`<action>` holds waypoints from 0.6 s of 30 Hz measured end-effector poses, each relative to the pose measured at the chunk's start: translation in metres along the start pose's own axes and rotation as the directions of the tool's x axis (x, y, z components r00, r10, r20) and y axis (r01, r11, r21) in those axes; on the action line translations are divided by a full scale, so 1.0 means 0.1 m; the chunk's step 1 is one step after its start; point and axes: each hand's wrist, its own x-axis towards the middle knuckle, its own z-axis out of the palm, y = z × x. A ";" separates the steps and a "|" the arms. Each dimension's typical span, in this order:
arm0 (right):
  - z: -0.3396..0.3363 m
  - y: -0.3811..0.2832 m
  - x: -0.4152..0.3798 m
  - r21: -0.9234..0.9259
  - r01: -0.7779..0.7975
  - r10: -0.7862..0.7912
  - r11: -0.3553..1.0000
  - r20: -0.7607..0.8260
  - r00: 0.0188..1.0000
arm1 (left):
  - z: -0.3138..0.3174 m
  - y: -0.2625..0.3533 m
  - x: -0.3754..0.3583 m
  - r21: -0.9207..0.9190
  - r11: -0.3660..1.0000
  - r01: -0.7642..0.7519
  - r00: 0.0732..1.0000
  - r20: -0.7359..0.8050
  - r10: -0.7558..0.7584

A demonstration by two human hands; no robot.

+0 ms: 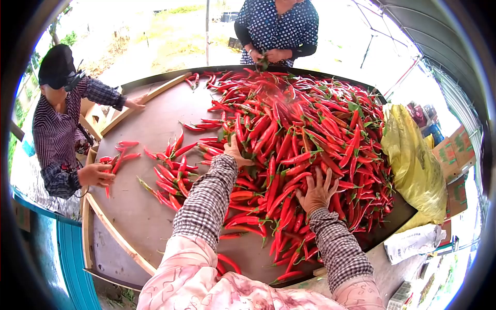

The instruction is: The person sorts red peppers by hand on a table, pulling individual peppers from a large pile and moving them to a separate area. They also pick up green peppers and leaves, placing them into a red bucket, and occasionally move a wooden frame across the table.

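A big heap of long red chili peppers (289,134) with green stems covers the middle and right of the table. My left hand (236,154) lies on the left edge of the heap, thumb apart from the fingers; part of its fingers is hard to see. Farther right, my right hand (316,192) rests on top of the peppers, open with its fingers spread. Neither hand visibly grips a pepper. A smaller loose group of chili peppers (173,178) lies left of my left forearm.
The brown tabletop (150,124) has wooden strips (116,227) along its left side. At the left, a co-worker's hand (96,174) is beside a few peppers. Another person (277,31) stands across the table. A yellow plastic bag (413,160) and cardboard boxes (454,150) are at right.
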 end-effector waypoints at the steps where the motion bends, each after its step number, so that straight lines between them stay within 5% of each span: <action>1: 0.03 -0.01 -0.05 0.013 0.007 -0.007 1.000 -0.017 1.000 | 0.05 -0.01 -0.07 0.006 1.000 0.017 0.999 0.042 -0.017; 5: 0.03 0.00 0.08 0.002 0.001 -0.001 1.000 -0.028 1.000 | 0.40 -0.33 0.12 -0.028 0.955 -0.295 0.941 -0.184 0.285; 11: 0.03 -0.03 0.05 -0.017 -0.001 0.001 1.000 -0.007 1.000 | 0.32 -0.79 -0.57 0.058 0.997 -0.055 0.998 -0.038 0.057; 15: 0.02 -0.04 0.04 -0.002 0.005 -0.005 1.000 -0.067 0.998 | 0.20 -1.24 -1.07 0.083 0.996 -0.037 0.999 -0.018 0.039; 18: -0.06 -0.07 0.03 -0.021 -0.005 0.004 1.000 -0.059 0.998 | 0.40 -1.71 -1.12 -0.379 0.913 -0.149 0.988 -0.104 0.118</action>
